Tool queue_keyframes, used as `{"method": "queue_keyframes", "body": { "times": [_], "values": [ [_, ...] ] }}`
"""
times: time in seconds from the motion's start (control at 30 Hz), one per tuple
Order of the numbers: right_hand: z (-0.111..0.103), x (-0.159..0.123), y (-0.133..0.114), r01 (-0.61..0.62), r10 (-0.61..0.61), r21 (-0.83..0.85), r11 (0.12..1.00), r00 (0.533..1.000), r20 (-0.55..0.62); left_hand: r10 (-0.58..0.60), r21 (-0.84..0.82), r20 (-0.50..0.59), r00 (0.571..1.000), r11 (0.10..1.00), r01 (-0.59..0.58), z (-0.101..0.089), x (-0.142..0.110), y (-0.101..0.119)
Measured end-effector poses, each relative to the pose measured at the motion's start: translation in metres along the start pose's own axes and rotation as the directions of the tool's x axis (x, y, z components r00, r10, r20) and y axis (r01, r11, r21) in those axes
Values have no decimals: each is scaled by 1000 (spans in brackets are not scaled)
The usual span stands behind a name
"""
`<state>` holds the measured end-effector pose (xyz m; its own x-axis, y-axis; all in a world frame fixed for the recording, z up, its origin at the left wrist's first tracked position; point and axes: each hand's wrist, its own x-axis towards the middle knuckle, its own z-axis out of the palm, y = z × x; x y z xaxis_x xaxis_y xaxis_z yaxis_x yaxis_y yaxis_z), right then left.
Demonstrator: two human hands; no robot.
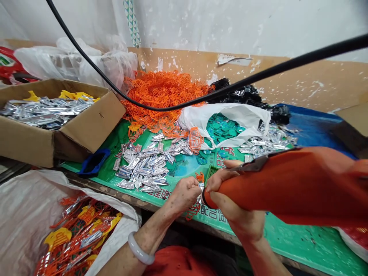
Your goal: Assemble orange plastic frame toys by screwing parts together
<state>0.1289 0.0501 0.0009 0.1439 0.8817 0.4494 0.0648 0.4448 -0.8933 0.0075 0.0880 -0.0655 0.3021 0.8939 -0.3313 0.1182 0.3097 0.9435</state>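
Because I'm watching this feed from a distance, I'll read the bench (301, 237) from the left. Far left of the fingers, a white sack (25, 214) holds orange frames mixed with yellow and silver pieces, and behind it a cardboard box (86, 130) carries silver strips with some yellow. Just left of the fingers and farther out, a loose silver pile (140, 165) lies sorted on the green bench top, with a blue scoop (93, 161) at its edge. At the middle, the left fingers (191, 188) are closed on a small orange-and-silver piece (199, 189), pinching it up against the right hand. The right fingers (227, 164) wrap firmly around an orange cloth bundle (287, 184), and I can't tell what is inside it. Beyond the fingers sit a big orange lattice heap (161, 94) and a white bag (253, 119) of teal pieces. To the right lie a second silver pile (267, 140) and a blue tray (313, 126). So much lies separated by colour, yet the sack stays mixed. A peeling wall (301, 80) closes off the room.
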Motion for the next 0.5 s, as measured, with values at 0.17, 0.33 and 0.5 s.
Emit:
{"method": "queue_keyframes", "body": {
  "times": [0.17,0.33,0.5],
  "values": [
    [2,0,6,-5,7,53,999,999,-39,11,-36,-22,1000,999,-12,-5,-5,1],
    [-4,12,-9,11,17,291,957,996,-92,-17,-59,18,1000,998,18,-16,-14,13],
    [-19,30,-21,73,1,317,946,974,-226,-30,-119,53,998,992,37,-28,-20,20]
  ]
}}
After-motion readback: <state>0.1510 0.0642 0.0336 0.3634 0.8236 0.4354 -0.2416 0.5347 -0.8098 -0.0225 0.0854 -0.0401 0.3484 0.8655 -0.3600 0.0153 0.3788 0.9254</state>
